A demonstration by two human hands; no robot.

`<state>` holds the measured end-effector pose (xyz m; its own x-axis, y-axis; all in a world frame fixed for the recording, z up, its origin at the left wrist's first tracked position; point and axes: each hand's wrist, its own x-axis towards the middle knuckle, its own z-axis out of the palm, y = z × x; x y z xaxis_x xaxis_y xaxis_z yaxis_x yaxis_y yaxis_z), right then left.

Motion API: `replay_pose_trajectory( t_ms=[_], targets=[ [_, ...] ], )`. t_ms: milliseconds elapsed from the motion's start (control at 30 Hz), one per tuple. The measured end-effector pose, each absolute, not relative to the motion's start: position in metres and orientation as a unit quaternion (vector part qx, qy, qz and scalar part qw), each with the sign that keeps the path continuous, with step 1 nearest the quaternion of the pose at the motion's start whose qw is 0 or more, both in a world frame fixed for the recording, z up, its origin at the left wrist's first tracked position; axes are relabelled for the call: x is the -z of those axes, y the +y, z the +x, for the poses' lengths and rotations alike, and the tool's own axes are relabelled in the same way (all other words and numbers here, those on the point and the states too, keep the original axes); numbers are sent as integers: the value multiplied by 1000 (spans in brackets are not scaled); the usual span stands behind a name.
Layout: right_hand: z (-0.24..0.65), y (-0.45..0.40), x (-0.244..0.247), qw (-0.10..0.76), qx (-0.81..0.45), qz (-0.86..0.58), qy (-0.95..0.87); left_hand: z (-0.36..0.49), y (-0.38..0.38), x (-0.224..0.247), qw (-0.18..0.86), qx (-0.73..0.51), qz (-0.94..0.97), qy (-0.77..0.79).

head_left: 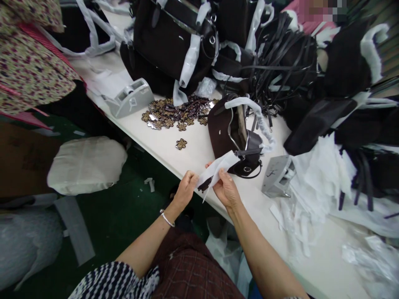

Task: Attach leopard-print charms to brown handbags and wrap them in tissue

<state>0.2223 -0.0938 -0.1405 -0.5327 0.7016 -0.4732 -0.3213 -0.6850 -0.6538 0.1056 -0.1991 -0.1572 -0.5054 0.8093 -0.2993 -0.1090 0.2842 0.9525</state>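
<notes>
A strip of white wrapping paper stretches between my two hands at the table's front edge. My left hand pinches its left end, and my right hand holds it with the thumb on top. A dark piece shows under the paper between the hands; its shape is mostly hidden. Just beyond, a small dark brown handbag stands open, its handle wrapped in white. The paper reaches the bag's near side. One flower-shaped patterned tag lies alone, left of the bag.
Behind lies a pile of patterned tags. Grey tape dispensers stand left and right on the white table. Larger dark bags, black straps and white paper sheets surround them. A covered stool stands left.
</notes>
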Motion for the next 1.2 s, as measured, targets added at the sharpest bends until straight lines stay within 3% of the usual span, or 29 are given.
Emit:
replay_pose_trajectory(
  t_ms=[267,467,633,833,1200],
  targets=[
    [219,-95,138,319,-825,-393,-252,103,-188,172,559,-542,267,568],
    [205,-106,141,372,-798,-404,-248,111,-186,178,466,-518,290,656],
    [199,-108,147,389,-761,-446,-266,118,-191,177,438,-586,269,627],
    [191,-105,145,448,-700,-483,-276,116,-194,174,322,-547,439,636],
    [190,-106,144,446,-654,-535,-294,112,-189,148,384,-484,457,640]
  ],
)
